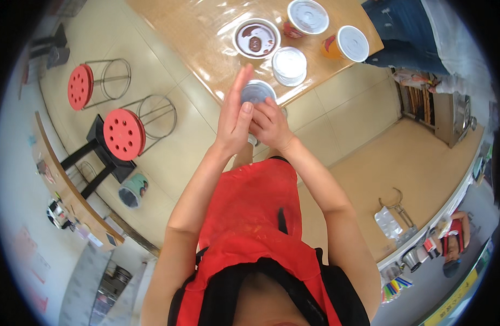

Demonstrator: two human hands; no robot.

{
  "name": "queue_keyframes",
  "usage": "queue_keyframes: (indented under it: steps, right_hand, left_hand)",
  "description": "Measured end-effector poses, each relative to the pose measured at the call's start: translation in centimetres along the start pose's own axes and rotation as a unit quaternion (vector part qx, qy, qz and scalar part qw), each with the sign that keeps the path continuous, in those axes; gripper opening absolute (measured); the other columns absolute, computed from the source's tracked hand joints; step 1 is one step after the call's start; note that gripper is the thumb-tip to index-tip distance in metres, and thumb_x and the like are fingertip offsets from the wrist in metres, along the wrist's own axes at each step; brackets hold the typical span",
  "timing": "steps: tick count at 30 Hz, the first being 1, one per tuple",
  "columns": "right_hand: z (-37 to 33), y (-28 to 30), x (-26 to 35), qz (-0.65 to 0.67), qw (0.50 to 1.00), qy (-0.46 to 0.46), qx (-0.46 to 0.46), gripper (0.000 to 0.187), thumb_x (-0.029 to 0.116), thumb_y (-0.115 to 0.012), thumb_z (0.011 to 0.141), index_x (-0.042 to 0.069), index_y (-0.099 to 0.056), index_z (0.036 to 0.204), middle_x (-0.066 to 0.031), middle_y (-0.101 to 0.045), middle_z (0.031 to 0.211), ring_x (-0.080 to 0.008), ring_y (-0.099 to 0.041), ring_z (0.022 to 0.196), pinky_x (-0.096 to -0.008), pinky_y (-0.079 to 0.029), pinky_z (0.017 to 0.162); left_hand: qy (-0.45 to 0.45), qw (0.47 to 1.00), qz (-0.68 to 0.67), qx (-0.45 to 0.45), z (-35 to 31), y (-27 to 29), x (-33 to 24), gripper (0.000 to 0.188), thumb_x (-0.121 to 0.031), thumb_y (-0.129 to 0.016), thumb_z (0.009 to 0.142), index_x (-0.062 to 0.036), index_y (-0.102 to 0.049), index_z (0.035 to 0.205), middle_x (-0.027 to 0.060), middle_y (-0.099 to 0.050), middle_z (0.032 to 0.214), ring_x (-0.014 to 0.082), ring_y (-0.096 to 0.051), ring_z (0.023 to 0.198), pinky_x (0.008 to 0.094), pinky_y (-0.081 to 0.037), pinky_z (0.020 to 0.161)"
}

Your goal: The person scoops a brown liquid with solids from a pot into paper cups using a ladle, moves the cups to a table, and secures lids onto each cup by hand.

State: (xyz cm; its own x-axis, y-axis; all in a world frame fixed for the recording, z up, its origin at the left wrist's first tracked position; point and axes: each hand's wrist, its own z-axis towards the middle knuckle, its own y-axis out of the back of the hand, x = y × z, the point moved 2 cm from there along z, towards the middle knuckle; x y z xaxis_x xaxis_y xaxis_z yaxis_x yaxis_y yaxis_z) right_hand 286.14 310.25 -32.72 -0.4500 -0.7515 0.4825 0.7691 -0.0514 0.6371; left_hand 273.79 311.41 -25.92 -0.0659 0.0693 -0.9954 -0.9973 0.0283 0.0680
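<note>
Near the table corner, my left hand point(233, 120) is held on edge with its fingers stretched out and together. Against its palm side rests my right hand point(270, 126), fingers curled; whatever they may hold is hidden. Just beyond both hands is a cup with a translucent lid point(256, 91), partly covered by my fingers. Farther on stands an uncovered round cup point(255, 44) with dark brown contents and some white. Beside it lies a stack of round clear lids point(289, 64).
Two lidded cups stand farther right, one red-patterned point(308, 17), one orange point(352, 44), on the wooden table point(198, 38). A person in jeans point(404, 35) is by its far right edge. Red stools point(123, 134) and a bin point(132, 191) stand left; a brown counter point(364, 168) lies right.
</note>
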Motion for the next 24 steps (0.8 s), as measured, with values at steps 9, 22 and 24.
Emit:
queue_keyframes:
  steps: [9,22,24]
  right_hand:
    - [-1.7,1.7,0.3,0.088,0.978,-0.114,-0.148,0.029,0.011,-0.081,0.069,0.009,-0.056,0.083,-0.0069,-0.059,0.097,-0.0263,-0.06,0.088,-0.0461,-0.048,0.09]
    - [-2.9,1.2,-0.1,0.207,0.919,-0.334,-0.033,0.078,0.016,-0.075,0.075,0.002,-0.037,0.142,-0.0169,-0.044,0.143,-0.0353,-0.044,0.13,-0.0443,-0.039,0.107]
    - [-2.9,1.4,-0.1,0.208,0.92,-0.332,-0.024,0.078,0.016,-0.075,0.075,0.002,-0.036,0.142,-0.0166,-0.044,0.143,-0.0349,-0.045,0.13,-0.044,-0.039,0.106]
  left_hand:
    - [-0.056,0.919,0.372,0.118,0.4,-0.9,0.7,0.061,-0.046,-0.035,0.098,-0.007,-0.044,0.144,0.0175,-0.036,0.152,0.037,-0.036,0.138,0.0501,-0.018,0.114]
    - [-0.156,0.723,0.66,0.131,-0.2,-3.6,1.4,0.053,-0.018,-0.069,0.083,-0.0129,-0.055,0.134,0.0109,-0.047,0.145,0.0411,-0.039,0.135,0.0604,-0.031,0.108]
    - [-0.169,0.718,0.663,0.128,-0.6,-3.4,2.1,0.056,-0.018,-0.069,0.083,-0.0087,-0.052,0.136,0.011,-0.047,0.146,0.0385,-0.039,0.137,0.0607,-0.029,0.109]
